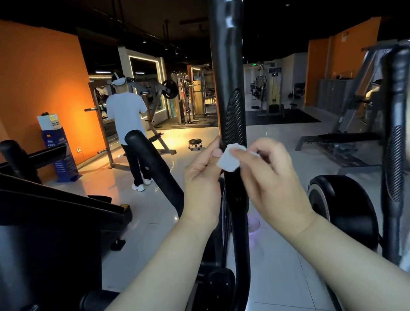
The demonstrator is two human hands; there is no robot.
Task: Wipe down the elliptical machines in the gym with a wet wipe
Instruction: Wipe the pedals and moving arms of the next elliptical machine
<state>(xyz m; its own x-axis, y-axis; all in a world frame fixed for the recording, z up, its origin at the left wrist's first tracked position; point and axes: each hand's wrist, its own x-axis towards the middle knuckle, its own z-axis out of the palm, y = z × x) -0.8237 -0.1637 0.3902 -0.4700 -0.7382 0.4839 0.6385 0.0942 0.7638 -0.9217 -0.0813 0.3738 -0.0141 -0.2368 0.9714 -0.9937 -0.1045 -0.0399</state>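
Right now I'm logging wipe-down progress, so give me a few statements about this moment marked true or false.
1. The left hand and right hand both pinch the wet wipe in front of the black handlebar. True.
2. The wet wipe is blue. False: it is white.
3. A person in a white shirt stands farther back, facing away. True.
4. The wall on the left is green. False: it is orange.

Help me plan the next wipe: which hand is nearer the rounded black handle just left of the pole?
Left: left hand just right of the handle, right hand beyond the pole.
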